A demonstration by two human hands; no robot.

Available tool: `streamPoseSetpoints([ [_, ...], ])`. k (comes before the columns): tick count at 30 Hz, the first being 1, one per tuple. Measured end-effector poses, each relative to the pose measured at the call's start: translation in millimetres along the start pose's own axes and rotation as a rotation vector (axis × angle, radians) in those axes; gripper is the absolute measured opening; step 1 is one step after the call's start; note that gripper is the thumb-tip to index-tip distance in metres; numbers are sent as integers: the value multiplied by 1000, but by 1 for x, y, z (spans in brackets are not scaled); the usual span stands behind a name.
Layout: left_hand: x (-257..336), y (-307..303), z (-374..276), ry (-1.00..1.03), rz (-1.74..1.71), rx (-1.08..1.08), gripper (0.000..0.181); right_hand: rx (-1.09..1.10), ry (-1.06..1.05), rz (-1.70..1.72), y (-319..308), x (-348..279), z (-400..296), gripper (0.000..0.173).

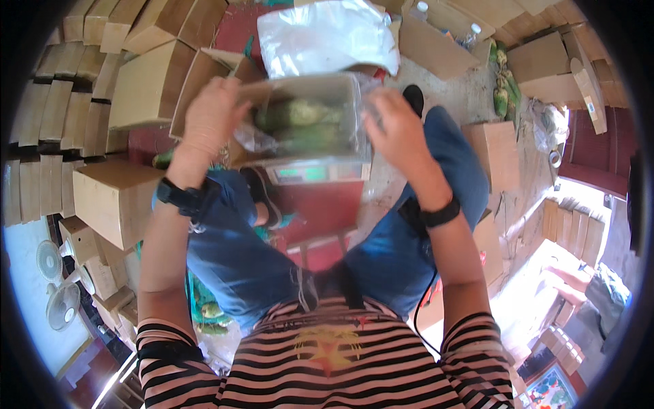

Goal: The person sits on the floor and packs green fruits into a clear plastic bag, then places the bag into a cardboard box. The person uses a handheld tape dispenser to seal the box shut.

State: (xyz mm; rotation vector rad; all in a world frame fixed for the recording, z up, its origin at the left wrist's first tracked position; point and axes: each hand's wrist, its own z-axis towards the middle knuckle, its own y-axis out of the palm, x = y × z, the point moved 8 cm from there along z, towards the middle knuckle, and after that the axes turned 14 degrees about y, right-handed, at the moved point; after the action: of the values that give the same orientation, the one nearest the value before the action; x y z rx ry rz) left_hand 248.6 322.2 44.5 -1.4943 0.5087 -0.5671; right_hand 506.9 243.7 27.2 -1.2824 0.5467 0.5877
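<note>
Between my knees a cardboard box point(360, 153) with a clear plastic liner point(357, 97) holds green vegetables point(301, 115), blurred by motion. Under it is a digital scale point(299, 173) with a lit green display. My left hand point(212, 110) is at the box's left end, fingers bent beside the raised flap. At the right end my right hand point(393, 120) has its fingers against the edge of the liner. Blur hides whether either hand grips flap or plastic.
Stacked cartons point(56, 117) fill the left side, with an upright carton point(120, 199) by my left knee. Ahead lies a sheet of clear plastic point(327, 38). More green vegetables point(503, 87) lie at the far right, near a tape roll point(555, 159). Fans point(62, 307) stand lower left.
</note>
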Motion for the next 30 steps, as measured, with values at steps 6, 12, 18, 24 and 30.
streamPoseSetpoints([
  [6,-46,-6,-36,-294,-201,33,68,86,239,136,-3,44,6,32],
  [12,-30,30,-31,-549,-139,-31,92,-59,635,392,32,98,15,68],
  [18,-48,76,-41,-536,-166,-192,38,-317,1062,696,86,116,12,63],
  [24,-78,73,-55,-513,-752,135,37,-363,878,913,62,84,15,22],
  [30,-52,81,-58,-669,-2110,626,18,-454,517,1139,19,-23,24,21],
])
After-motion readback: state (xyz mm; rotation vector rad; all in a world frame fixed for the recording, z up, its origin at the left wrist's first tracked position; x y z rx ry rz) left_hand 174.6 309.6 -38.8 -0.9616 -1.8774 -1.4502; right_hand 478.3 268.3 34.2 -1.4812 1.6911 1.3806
